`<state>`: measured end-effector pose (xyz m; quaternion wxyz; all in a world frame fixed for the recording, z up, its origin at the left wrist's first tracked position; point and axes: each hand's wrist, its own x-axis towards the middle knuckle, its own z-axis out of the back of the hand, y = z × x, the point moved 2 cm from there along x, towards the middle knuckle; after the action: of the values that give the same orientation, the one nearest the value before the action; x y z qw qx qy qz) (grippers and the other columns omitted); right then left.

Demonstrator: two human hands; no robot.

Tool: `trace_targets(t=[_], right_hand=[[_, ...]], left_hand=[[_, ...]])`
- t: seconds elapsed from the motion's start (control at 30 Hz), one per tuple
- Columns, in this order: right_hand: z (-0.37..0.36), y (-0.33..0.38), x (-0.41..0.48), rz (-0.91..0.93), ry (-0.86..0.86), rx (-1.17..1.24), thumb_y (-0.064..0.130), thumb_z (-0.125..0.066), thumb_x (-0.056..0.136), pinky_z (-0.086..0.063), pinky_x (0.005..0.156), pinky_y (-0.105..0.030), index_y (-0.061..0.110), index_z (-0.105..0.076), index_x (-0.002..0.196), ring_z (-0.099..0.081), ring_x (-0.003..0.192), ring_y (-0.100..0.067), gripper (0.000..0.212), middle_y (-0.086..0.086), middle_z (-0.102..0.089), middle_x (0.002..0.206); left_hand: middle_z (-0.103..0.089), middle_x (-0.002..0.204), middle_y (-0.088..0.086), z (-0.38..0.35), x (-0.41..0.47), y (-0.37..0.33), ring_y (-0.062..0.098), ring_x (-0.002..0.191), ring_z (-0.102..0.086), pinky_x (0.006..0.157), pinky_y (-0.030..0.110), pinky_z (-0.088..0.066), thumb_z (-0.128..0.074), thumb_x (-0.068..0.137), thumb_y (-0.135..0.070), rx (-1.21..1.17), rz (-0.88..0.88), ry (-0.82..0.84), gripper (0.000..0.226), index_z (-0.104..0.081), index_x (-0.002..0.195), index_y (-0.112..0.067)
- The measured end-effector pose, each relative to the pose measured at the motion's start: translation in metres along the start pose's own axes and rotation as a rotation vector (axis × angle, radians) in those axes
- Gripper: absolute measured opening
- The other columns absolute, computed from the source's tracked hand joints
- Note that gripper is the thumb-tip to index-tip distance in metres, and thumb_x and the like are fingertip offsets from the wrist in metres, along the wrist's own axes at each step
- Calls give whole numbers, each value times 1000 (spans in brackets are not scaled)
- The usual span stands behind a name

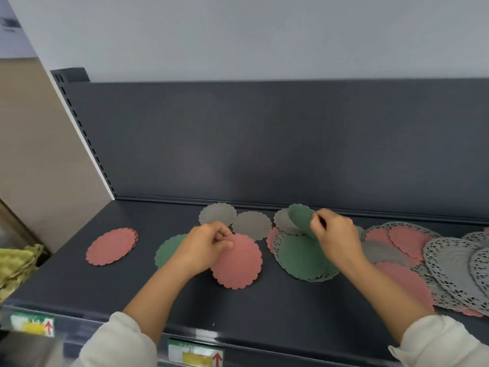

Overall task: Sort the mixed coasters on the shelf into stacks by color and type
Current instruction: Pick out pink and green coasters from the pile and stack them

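Observation:
My left hand (205,246) pinches a pink scalloped coaster (238,263) by its left edge, just above the dark shelf (185,300). My right hand (334,234) pinches a green scalloped coaster (301,218), lifted and bent over the mixed pile. A small pink stack (111,246) lies at the left. A green coaster (166,251) lies partly hidden behind my left hand. Two grey coasters (218,214) (252,225) sit near the back. Another green coaster (301,256) rests on a grey lace doily.
At the right lies a mixed pile of pink coasters (408,242) and grey lace doilies (449,271), overlapping. The shelf's back panel (264,141) rises behind. Price labels (195,356) line the front edge. Yellow-green items (16,266) sit far left below the shelf.

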<state>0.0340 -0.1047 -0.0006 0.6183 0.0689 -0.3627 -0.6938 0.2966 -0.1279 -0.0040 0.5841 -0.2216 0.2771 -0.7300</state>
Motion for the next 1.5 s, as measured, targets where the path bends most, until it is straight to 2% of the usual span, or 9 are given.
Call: trace_targets(t=[0.27,0.5,0.63,0.77,0.83,1.0,1.13,1.4,1.5], right_hand=[[-4,23,0,-19,110,206,13,-53,88,-36,51,-28,12,-60,82,-46,55,-13,9,-1,-57,65],[-18,43,2,64,106,245,13,-61,86,-43,67,-27,15,-69,85,-59,76,-16,9,3,-65,81],[-37,65,-2,108,124,302,10,-63,85,-40,64,-20,13,-71,83,-59,66,-20,9,-2,-62,80],[-59,87,-4,150,126,321,10,-66,83,-38,68,-25,10,-72,87,-55,68,-17,8,-3,-62,79],[-68,95,-4,161,119,320,10,-66,83,-39,69,-23,9,-73,88,-56,72,-18,8,-3,-63,81],[-85,119,-5,158,75,283,10,-67,83,-42,68,-22,8,-73,90,-56,71,-17,9,-1,-62,80],[-98,145,-12,245,10,211,5,-68,81,-50,73,-31,4,-73,91,-57,73,-18,11,-2,-61,80],[-139,171,-30,463,25,-13,1,-75,73,-56,57,-33,11,-76,91,-64,65,-19,21,0,-68,77],[-148,177,-43,514,35,-118,1,-80,66,-54,56,-22,14,-76,87,-66,66,-17,25,4,-71,78]], left_hand=[[-66,90,-1,30,-19,23,18,87,-62,80,33,-48,-61,87,-27,-106,128,-104,9,-55,83,-24],[-67,87,0,70,-36,55,21,82,-65,74,36,-52,-65,85,-29,-215,255,-470,11,-57,88,-22],[-69,87,4,99,-48,85,24,78,-68,75,43,-58,-68,82,-27,-341,344,-581,14,-59,89,-20],[-67,83,10,115,-57,105,19,62,-64,48,23,-52,-67,84,-17,-386,353,-655,14,-58,92,-10],[-67,80,11,124,-59,115,20,56,-61,52,27,-50,-68,83,-18,-350,346,-679,14,-58,90,-12],[-67,80,8,146,-57,147,25,66,-65,75,50,-57,-70,82,-21,-373,363,-647,14,-56,83,-21],[-67,86,11,160,-47,166,27,76,-67,79,48,-57,-67,84,-21,-399,371,-575,17,-57,96,-14],[-60,84,7,169,-18,203,29,78,-62,79,42,-55,-59,89,-14,-370,377,-335,20,-53,108,-12],[-64,95,9,168,-10,221,30,89,-64,86,47,-53,-61,88,-21,-250,367,-247,25,-58,111,-13]])
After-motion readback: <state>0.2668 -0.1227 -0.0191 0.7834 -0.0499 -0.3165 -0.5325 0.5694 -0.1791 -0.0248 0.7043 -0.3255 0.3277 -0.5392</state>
